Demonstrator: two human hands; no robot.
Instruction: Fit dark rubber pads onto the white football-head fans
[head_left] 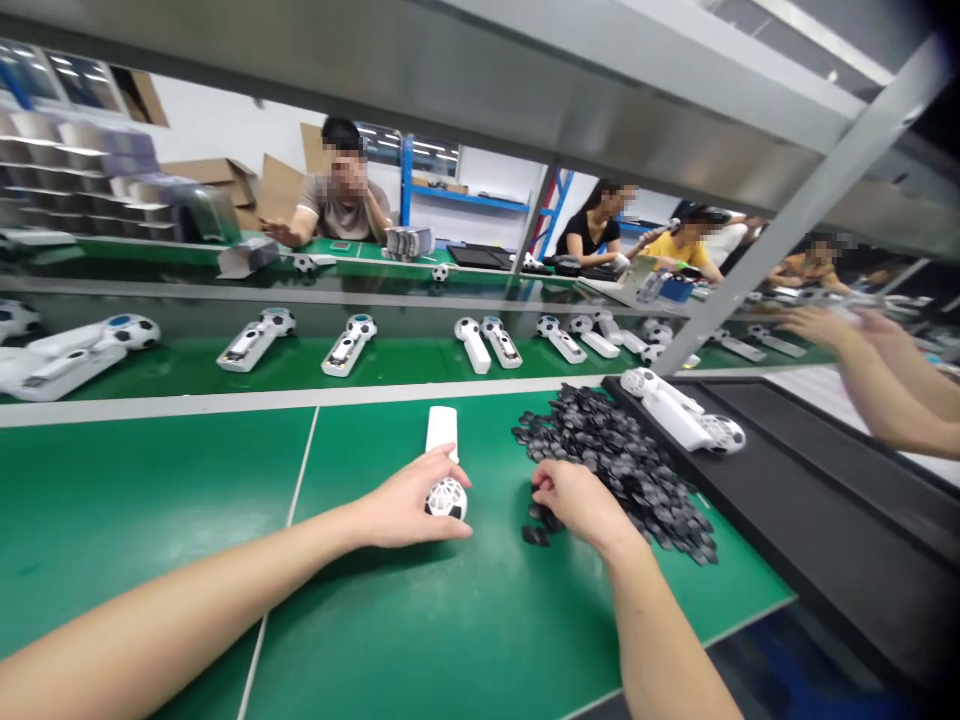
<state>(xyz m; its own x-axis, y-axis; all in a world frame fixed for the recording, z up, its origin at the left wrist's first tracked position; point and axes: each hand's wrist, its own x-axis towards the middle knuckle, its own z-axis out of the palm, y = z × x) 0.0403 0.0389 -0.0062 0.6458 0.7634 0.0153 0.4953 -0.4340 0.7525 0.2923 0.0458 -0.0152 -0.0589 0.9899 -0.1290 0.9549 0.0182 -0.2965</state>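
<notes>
My left hand (409,503) curves around the ball-shaped head of a white handheld device (442,430), thumb on the near side and fingers on the far side. The head has a football pattern, with some of its patches white and open-looking and others black. Its white handle points away from me on the green table. To the right, my right hand (577,500) is closed in a pinch at the near left edge of a heap of small flat black pieces (600,430). A black piece shows at its fingertips, partly hidden by the fingers.
Two white football-headed devices (679,415) rest on a black tray (847,540) at the right. Beyond the pale rail, several similar devices (350,345) lie along a green belt. Another person's hands (862,350) reach in from the right. A slanting metal post (787,210) stands behind the tray.
</notes>
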